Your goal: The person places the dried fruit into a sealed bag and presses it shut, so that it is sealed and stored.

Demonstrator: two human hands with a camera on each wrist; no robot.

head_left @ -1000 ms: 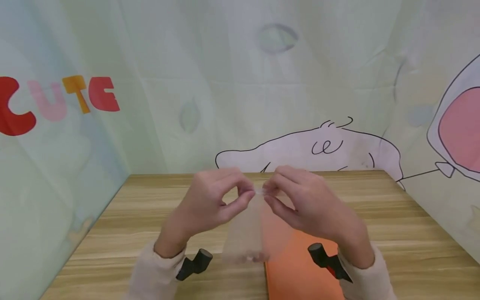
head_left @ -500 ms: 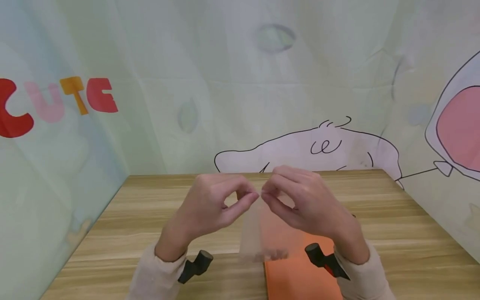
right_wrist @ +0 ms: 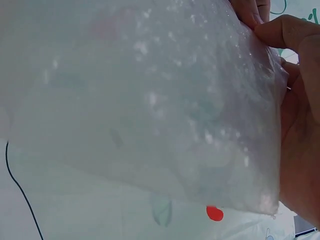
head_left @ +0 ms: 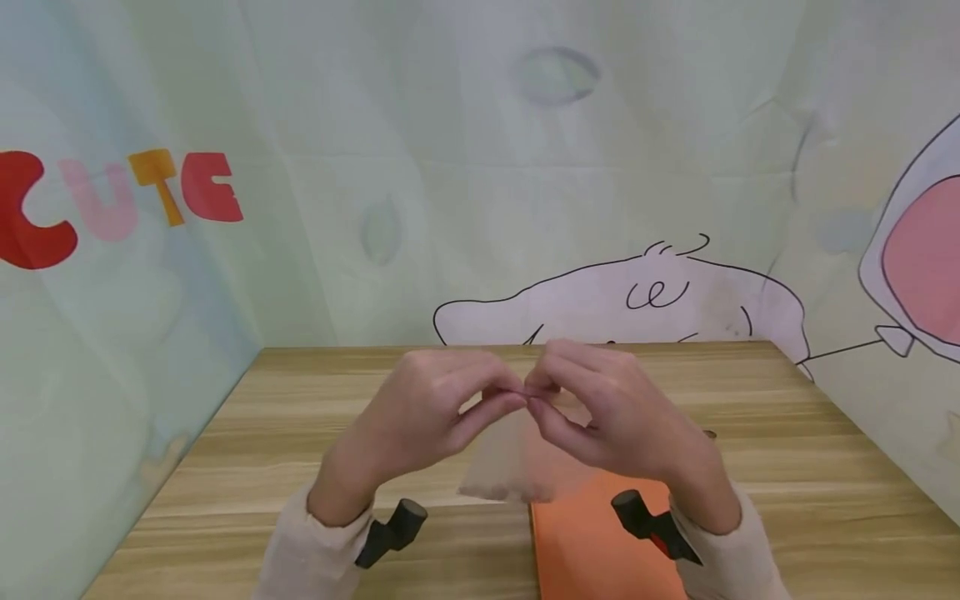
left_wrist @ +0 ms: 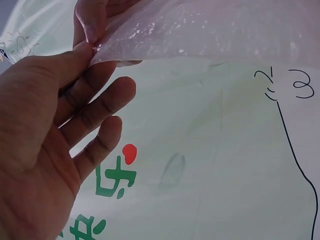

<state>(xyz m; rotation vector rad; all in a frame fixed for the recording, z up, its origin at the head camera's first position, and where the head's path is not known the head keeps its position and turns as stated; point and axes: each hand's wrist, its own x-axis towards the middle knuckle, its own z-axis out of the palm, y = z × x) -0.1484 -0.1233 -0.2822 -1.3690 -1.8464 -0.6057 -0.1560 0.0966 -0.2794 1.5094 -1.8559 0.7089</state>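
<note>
A thin, see-through plastic bag [head_left: 498, 467] hangs between the two hands above the table; its lower edge looks crumpled. The left hand [head_left: 427, 408] pinches its top edge between thumb and index finger. Close beside it the right hand [head_left: 607, 400] pinches the same edge, fingertips almost touching the left ones. In the left wrist view the shiny film [left_wrist: 210, 35] stretches right from the pinch, while the other fingers are loosely bent. Across most of the right wrist view spreads the film [right_wrist: 165, 110], speckled with bright glints.
Below the right hand a flat orange folder or sheet [head_left: 600, 542] lies on the wooden table [head_left: 300, 433]. A small dark item [head_left: 711, 433] shows behind the right wrist, too small to tell. Printed curtains [head_left: 375, 167] close off the back and sides.
The fingertips parted slightly, met, and now pinch close together a little lower. The bag's lower edge swung right, then back left, and sits higher than a second ago.
</note>
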